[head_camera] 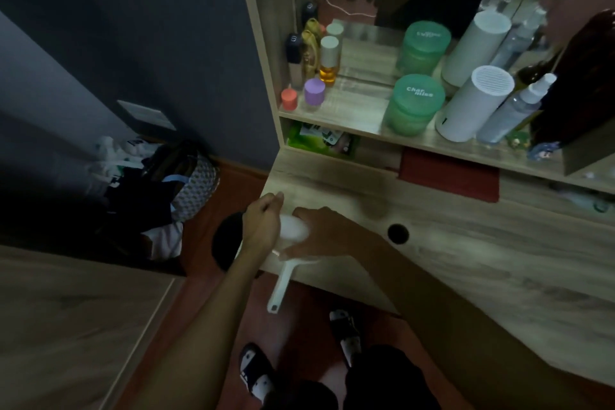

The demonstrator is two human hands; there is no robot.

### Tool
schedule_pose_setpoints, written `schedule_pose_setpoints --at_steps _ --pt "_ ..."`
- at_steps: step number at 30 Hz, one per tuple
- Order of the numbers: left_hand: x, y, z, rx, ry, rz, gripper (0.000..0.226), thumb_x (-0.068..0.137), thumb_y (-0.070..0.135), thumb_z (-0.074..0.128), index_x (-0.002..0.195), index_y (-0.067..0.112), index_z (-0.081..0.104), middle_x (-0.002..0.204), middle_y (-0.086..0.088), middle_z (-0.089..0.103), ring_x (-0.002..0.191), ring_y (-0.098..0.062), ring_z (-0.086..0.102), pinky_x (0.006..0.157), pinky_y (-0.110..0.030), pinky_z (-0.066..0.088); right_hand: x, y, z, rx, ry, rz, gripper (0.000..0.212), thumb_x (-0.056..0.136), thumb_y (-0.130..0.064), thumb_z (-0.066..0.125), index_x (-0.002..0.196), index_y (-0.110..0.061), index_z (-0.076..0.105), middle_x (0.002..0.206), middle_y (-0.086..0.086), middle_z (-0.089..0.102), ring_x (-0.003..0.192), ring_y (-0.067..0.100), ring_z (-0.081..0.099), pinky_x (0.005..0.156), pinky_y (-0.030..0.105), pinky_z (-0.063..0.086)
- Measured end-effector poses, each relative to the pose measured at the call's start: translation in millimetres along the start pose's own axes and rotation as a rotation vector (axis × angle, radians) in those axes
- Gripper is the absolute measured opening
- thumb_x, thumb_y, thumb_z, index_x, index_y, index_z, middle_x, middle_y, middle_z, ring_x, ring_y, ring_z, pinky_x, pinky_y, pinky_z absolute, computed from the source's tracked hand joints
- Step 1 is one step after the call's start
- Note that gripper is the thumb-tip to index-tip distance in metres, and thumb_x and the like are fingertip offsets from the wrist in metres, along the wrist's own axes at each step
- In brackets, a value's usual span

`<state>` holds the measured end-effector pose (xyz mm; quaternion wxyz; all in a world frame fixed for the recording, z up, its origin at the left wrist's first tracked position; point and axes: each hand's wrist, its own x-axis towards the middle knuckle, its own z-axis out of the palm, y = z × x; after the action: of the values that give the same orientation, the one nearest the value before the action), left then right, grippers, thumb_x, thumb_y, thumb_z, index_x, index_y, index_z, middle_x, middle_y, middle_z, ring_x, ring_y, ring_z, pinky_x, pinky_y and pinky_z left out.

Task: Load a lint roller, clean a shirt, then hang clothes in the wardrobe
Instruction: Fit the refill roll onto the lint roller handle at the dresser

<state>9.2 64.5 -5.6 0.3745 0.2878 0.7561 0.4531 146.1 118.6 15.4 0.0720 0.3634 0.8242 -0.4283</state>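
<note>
So we were standing at the table (449, 243), near its front left corner, with the lint roller (293, 230) caught between both hands. The white roll end sat on the wood right by the edge, and the thin white handle (281, 286) stuck out past the edge over the floor, pointing back toward our feet.

Our right hand (319, 231) was cupped over the right side of the roll, fingers curled round it. Our left hand (263, 226) came in from the other side, fingers bent and bunched against the left end of the roll; honestly, whether that grip was actually pinching anything (a sheet edge, a wrapper, the end of the core) we couldn't tell, it was too dark and smeared there. So: right grip wrapped on the roll, left grip curled and pressed up against it.

Handling-wise, our guess was that the thing is feather-light, plastic handle plus a paper roll. The handle looked stiff but skinny, so it would probably flex if we levered on it. The roll would be tacky once a sheet was exposed, so best to hold it by the ends or the handle neck, not around the sticky face. Looked like we were in the loading step, nothing cleaned yet.

Shelf (332, 118) behind had the green tubs (414, 103) and a white cylinder (476, 103), well apart from our hands.
</note>
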Motion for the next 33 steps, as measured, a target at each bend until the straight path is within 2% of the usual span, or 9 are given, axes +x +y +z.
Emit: schedule_pose_setpoints --at_steps 4,7,10,14,19,23,29,31,33 --pt "5.5 9.5 -13.4 -0.205 -0.014 -0.169 0.037 0.093 0.025 0.057 0.058 0.015 0.048 0.06 -0.002 0.044 0.055 -0.014 0.045 0.055 -0.029 0.037 2.7 -14.6 4.4 0.132 0.07 0.002 0.039 0.075 -0.053 0.073 0.097 -0.022 0.062 0.078 -0.011 0.064 0.064 0.005 0.059 0.059 0.023 0.045" --pt "7.0 17.5 -14.9 -0.283 -0.078 -0.22 0.03 0.093 0.028 0.056 0.072 0.008 0.057 0.069 -0.011 0.056 0.055 -0.015 0.058 0.055 -0.025 0.046 2.6 -14.9 0.1 0.316 0.079 0.047 0.032 0.072 -0.053 0.077 0.086 -0.026 0.065 0.074 -0.001 0.072 0.058 0.008 0.066 0.054 0.021 0.052" --pt "7.5 24.9 -8.3 -0.384 -0.139 -0.31 0.036 0.094 0.03 0.055 0.069 0.004 0.06 0.063 -0.013 0.062 0.046 -0.015 0.061 0.049 -0.022 0.048 0.0 -11.8 -8.0 0.423 0.084 0.083 0.036 0.069 -0.053 0.078 0.086 -0.021 0.07 0.075 0.004 0.074 0.059 0.014 0.067 0.057 0.024 0.051" --pt "12.7 29.1 4.8 -0.386 -0.241 -0.389 0.039 0.093 0.036 0.055 0.066 0.008 0.057 0.062 -0.009 0.055 0.046 -0.015 0.054 0.049 -0.024 0.042 -5.0 -5.6 -17.2 0.52 0.065 0.149 0.036 0.08 -0.039 0.075 0.096 -0.006 0.071 0.068 0.003 0.066 0.05 0.007 0.06 0.052 0.017 0.047" --pt "16.7 1.3 26.1 -0.567 -0.299 -0.549 0.06 0.097 0.041 0.042 0.041 0.021 0.033 0.038 0.004 0.026 0.028 -0.009 0.023 0.035 -0.015 0.018 -5.5 11.0 -36.6 0.956 0.127 0.2 0.027 0.083 -0.04 0.07 0.085 -0.013 0.066 0.063 0.002 0.058 0.05 0.011 0.054 0.049 0.026 0.046" --pt "23.2 -30.5 43.1 -0.805 -0.192 -0.64 0.066 0.096 0.053 0.035 0.038 0.023 0.03 0.035 0.005 0.02 0.027 -0.009 0.018 0.033 -0.015 0.013 -2.0 12.2 -58.3 1.007 0.178 0.115 0.024 0.087 -0.033 0.067 0.083 -0.009 0.063 0.064 0.005 0.057 0.049 0.014 0.052 0.044 0.025 0.046" --pt "26.6 -44.5 67.7 -0.808 0.159 -0.642 0.053 0.094 0.058 0.037 0.068 0.012 0.044 0.052 -0.004 0.036 0.035 -0.015 0.037 0.039 -0.019 0.034 -0.9 32.1 -64.3 1.063 0.176 0.129 0.03 0.082 -0.039 0.072 0.084 -0.01 0.063 0.065 0.006 0.058 0.056 0.019 0.054 0.044 0.027 0.046" --pt "28.3 -45.1 72.2 -0.744 0.154 -0.648 0.061 0.092 0.064 0.035 0.08 0.007 0.051 0.067 -0.01 0.048 0.048 -0.02 0.047 0.048 -0.026 0.042 -2.5 41.8 -61.2 1.076 0.174 0.159 0.033 0.081 -0.04 0.072 0.084 -0.009 0.064 0.064 0.008 0.058 0.053 0.019 0.055 0.047 0.028 0.048" --pt "31.2 -49.1 75.9 -0.632 0.135 -0.647 0.075 0.088 0.071 0.032 0.102 0.002 0.058 0.094 -0.016 0.061 0.075 -0.028 0.062 0.068 -0.035 0.052 -3.9 47.3 -59.2 1.135 0.166 0.215 0.034 0.079 -0.04 0.074 0.084 -0.008 0.064 0.065 0.008 0.058 0.049 0.016 0.056 0.058 0.035 0.052"
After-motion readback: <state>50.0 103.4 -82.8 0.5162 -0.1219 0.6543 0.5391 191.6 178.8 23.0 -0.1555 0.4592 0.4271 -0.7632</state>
